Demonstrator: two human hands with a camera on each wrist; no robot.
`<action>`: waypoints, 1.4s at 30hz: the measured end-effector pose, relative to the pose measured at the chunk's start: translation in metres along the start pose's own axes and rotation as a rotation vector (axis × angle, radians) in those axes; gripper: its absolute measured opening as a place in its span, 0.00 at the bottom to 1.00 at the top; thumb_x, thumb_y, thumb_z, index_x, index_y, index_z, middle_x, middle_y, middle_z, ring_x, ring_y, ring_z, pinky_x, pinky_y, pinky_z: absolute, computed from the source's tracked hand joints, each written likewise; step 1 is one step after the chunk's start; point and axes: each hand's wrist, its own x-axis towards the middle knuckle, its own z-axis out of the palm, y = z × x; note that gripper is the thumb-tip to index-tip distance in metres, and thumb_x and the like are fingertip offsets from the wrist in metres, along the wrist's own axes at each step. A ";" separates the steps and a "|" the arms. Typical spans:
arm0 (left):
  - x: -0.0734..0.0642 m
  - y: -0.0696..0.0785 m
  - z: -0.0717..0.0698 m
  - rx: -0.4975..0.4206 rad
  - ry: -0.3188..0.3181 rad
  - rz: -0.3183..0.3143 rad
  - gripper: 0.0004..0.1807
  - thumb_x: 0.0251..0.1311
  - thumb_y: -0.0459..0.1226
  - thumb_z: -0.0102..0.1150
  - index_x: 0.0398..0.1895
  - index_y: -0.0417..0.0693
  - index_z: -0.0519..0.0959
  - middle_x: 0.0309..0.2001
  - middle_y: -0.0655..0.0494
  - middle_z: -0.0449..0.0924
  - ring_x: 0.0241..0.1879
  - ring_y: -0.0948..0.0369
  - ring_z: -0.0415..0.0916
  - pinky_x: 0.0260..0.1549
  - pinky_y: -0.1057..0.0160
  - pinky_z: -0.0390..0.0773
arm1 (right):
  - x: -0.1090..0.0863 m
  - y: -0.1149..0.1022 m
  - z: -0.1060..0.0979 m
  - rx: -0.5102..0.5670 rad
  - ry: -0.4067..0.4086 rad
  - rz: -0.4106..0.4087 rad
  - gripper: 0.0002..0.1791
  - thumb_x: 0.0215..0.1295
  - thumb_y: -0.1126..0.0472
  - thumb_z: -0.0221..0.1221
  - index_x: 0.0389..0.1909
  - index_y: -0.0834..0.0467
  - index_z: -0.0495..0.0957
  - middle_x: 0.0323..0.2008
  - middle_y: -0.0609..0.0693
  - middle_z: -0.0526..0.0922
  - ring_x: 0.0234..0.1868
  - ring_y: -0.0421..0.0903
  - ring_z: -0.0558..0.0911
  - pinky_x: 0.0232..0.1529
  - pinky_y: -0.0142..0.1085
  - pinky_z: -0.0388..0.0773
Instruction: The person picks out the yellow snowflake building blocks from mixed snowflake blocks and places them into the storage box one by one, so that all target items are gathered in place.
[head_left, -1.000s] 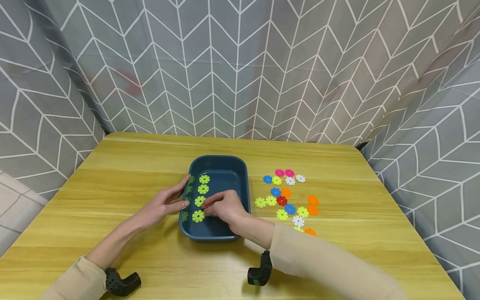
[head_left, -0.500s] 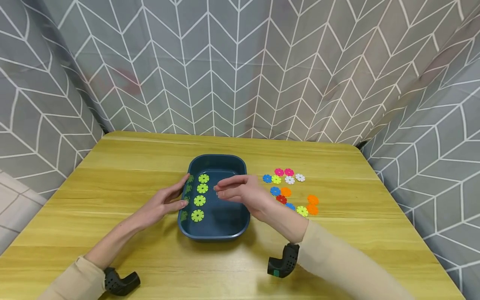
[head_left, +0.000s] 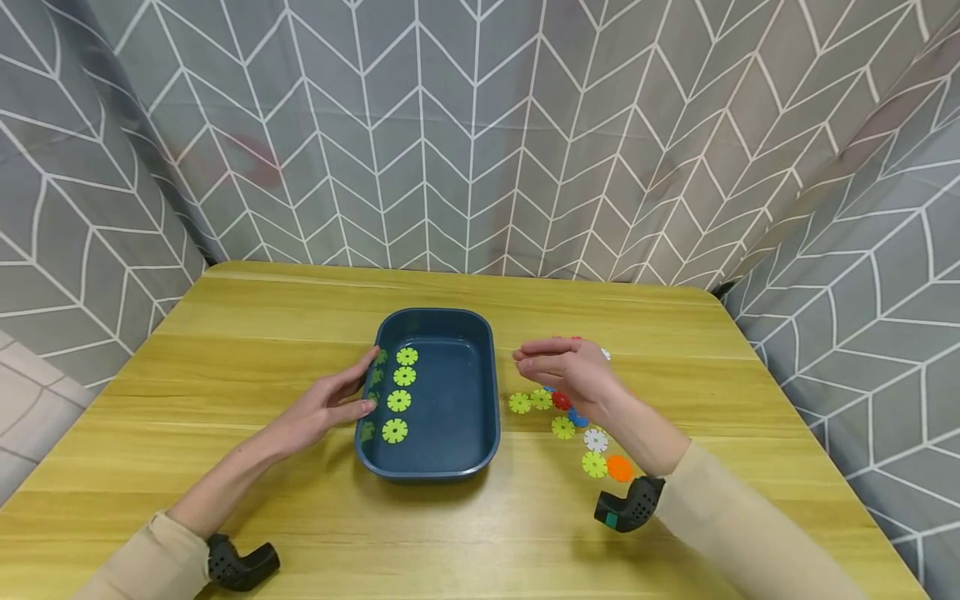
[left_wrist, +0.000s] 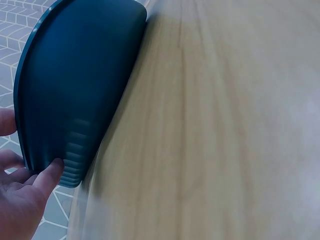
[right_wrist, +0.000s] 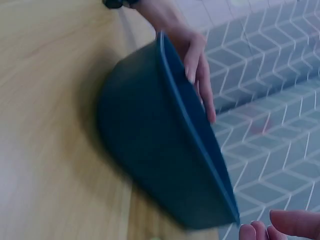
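A dark blue rectangular plastic bin (head_left: 459, 433) stands on the table in the head view. My left hand (head_left: 334, 405) holds its left rim, with the thumb at the inner side; fingers touch the bin wall in the left wrist view. Along the bin's left side lies a column of several yellow-green notched snowflake discs (head_left: 399, 401). My right hand (head_left: 573, 372) hovers right of the bin, over the loose discs, with its fingers extended and nothing visibly between them. It partly hides the discs below. In the right wrist view its fingertips (right_wrist: 295, 223) show at the lower right corner.
Loose discs lie right of the bin: yellow-green (head_left: 519, 403), red (head_left: 562, 400), blue (head_left: 577, 417), white (head_left: 596, 440) and orange (head_left: 619, 468). Some are hidden by the right arm. A patterned grey curtain (head_left: 450, 150) hangs behind the wooden table (head_left: 300, 308).
My right hand has lifted away from the lowest yellow-green disc, left the bin and moved right over the loose discs. My left hand has stayed at the rim.
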 end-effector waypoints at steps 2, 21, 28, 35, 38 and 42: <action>0.000 0.000 0.000 0.004 0.003 -0.001 0.39 0.72 0.36 0.52 0.80 0.39 0.46 0.80 0.39 0.40 0.76 0.36 0.44 0.71 0.41 0.51 | -0.002 0.004 -0.013 0.003 0.006 0.009 0.26 0.68 0.71 0.59 0.64 0.75 0.68 0.44 0.52 0.88 0.46 0.44 0.88 0.56 0.38 0.81; 0.000 -0.001 0.000 0.012 0.007 -0.001 0.39 0.72 0.36 0.52 0.80 0.39 0.45 0.80 0.39 0.39 0.76 0.36 0.45 0.71 0.39 0.51 | -0.028 0.040 -0.098 -0.026 0.099 0.059 0.32 0.68 0.73 0.58 0.68 0.80 0.58 0.43 0.50 0.89 0.45 0.40 0.88 0.53 0.34 0.83; -0.001 -0.001 0.000 0.019 0.012 -0.002 0.39 0.72 0.36 0.52 0.80 0.39 0.46 0.80 0.39 0.40 0.76 0.35 0.45 0.71 0.39 0.51 | -0.034 0.043 -0.106 -0.032 0.127 0.056 0.33 0.66 0.72 0.61 0.68 0.80 0.60 0.43 0.49 0.89 0.44 0.39 0.88 0.51 0.33 0.84; 0.000 -0.001 0.000 0.020 0.008 -0.001 0.39 0.72 0.36 0.52 0.80 0.40 0.46 0.80 0.40 0.40 0.76 0.36 0.45 0.71 0.41 0.52 | -0.041 0.047 -0.111 -0.165 0.187 0.043 0.30 0.63 0.69 0.65 0.63 0.77 0.69 0.40 0.45 0.89 0.42 0.36 0.87 0.48 0.29 0.84; 0.000 -0.001 0.000 0.019 0.007 0.000 0.39 0.72 0.36 0.52 0.80 0.40 0.46 0.80 0.40 0.40 0.76 0.36 0.45 0.71 0.41 0.52 | -0.043 0.050 -0.111 -0.256 0.220 0.030 0.28 0.62 0.68 0.66 0.62 0.76 0.71 0.42 0.47 0.90 0.41 0.35 0.87 0.47 0.29 0.85; 0.000 -0.001 0.000 0.017 0.007 -0.004 0.39 0.72 0.36 0.52 0.80 0.39 0.46 0.80 0.40 0.40 0.76 0.36 0.44 0.71 0.40 0.51 | -0.045 0.053 -0.107 -0.358 0.256 0.011 0.28 0.61 0.68 0.68 0.60 0.74 0.74 0.46 0.51 0.89 0.42 0.36 0.88 0.46 0.27 0.84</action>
